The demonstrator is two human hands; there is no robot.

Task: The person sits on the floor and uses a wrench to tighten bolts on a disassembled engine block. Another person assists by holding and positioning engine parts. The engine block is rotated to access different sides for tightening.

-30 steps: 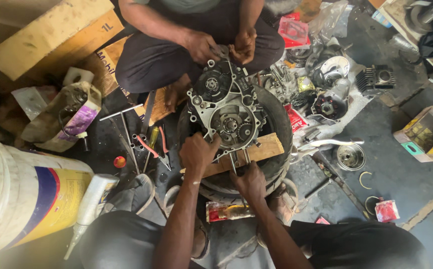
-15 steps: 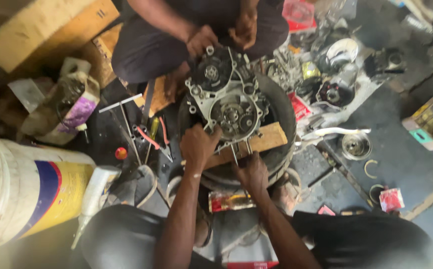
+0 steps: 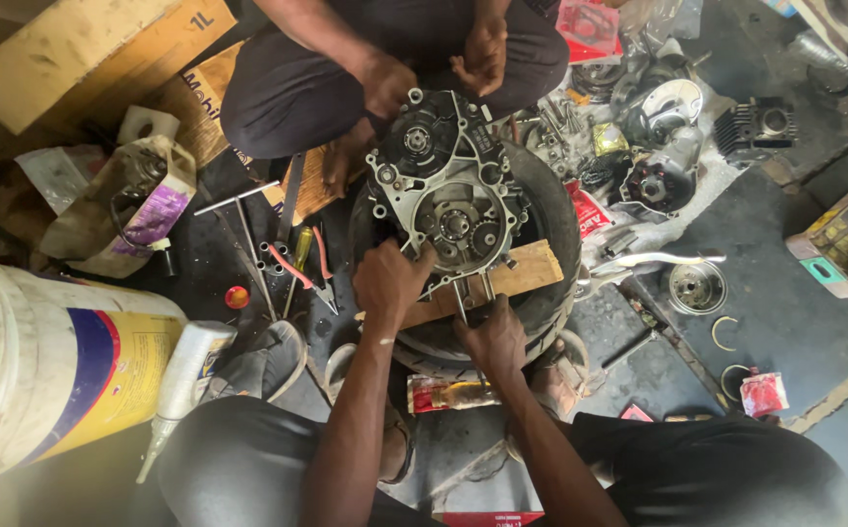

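A grey metal engine case [image 3: 448, 200] with exposed gears lies on a black tyre [image 3: 556, 220], propped by a wooden block [image 3: 526, 273]. My left hand [image 3: 390, 281] grips the case's near left edge. My right hand [image 3: 492, 337] is closed around a thin metal shaft [image 3: 461, 301] sticking out of the case's near side. A second person sits opposite, with both hands [image 3: 434, 73] at the far edge of the case.
Pliers with red handles [image 3: 299, 268], a T-handle wrench [image 3: 243, 234] and a screwdriver lie left of the tyre. A large white bucket [image 3: 43, 366] and a sealant tube [image 3: 182, 376] stand at left. Engine parts [image 3: 658, 181] and small boxes [image 3: 844, 239] crowd the right.
The view has shifted slightly. My hands stay on the near edge of the case; the other person's hands remain at its far edge.
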